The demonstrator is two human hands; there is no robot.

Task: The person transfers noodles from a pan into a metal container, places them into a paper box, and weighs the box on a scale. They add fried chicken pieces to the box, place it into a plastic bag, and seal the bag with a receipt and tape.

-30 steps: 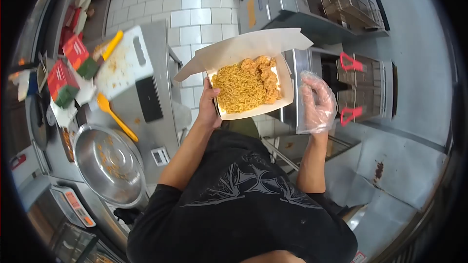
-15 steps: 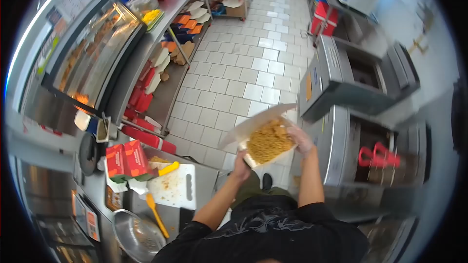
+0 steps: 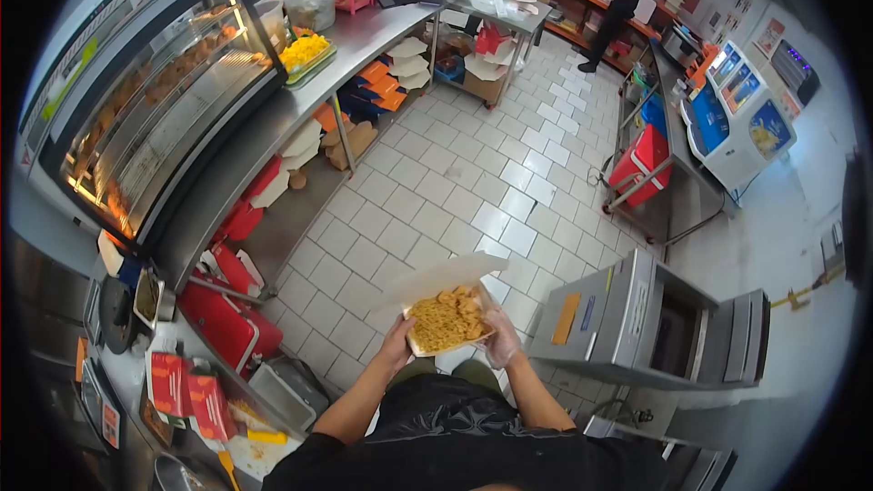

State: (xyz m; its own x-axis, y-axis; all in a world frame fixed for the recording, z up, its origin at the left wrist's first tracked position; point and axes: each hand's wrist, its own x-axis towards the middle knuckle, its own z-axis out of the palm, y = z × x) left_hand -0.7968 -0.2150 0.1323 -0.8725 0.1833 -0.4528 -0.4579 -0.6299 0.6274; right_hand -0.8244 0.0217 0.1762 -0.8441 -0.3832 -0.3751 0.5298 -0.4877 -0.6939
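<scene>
At six o'clock, the bare left hand (image 3: 396,344) and clear-plastic-gloved right hand (image 3: 502,340) grip opposite sides of an open white cardboard box (image 3: 485,265) holding yellow noodles (image 3: 440,325) and golden fried chicken (image 3: 467,303)

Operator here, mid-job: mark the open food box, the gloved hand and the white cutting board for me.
Open food box (image 3: 447,320): head view, on the noodles inside it.
Gloved right hand (image 3: 502,340): head view, back of the hand.
White cutting board (image 3: 257,456): head view, bare part near the yellow handle.
</scene>
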